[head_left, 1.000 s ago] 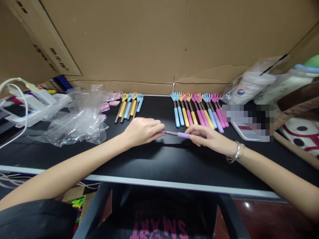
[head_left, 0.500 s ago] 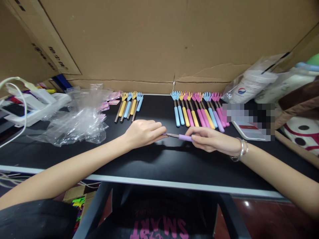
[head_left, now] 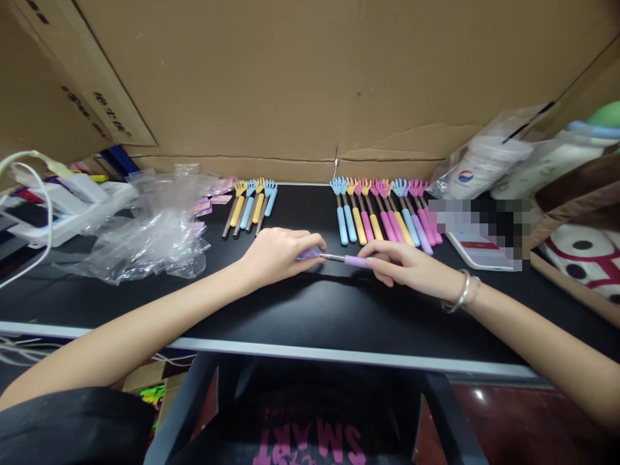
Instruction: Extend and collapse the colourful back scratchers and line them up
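A purple back scratcher (head_left: 355, 261) with a thin metal shaft is held level above the black table, between my two hands. My left hand (head_left: 276, 259) is closed around its purple head, which the fingers partly hide. The fingers of my right hand (head_left: 411, 266) pinch the purple handle end; a silver bangle is on that wrist. Beyond my right hand lies a row of blue, yellow, pink and purple back scratchers (head_left: 363, 227), heads toward the cardboard. Past my left hand is a smaller group of yellow and blue back scratchers (head_left: 237, 212) with metal rods pointing toward me.
Clear plastic bags (head_left: 159, 226) are heaped at left, beside pink cards (head_left: 221, 199) and a white power strip (head_left: 72, 216). On the right are a phone (head_left: 484, 259), a bagged cup (head_left: 484, 168) and a brown-strapped bag (head_left: 576, 194). Cardboard (head_left: 271, 84) walls the back.
My left fingers have shifted, showing more of the back scratcher's purple head. Both hands have moved slightly up, and my right hand slightly left. The table items stay put.
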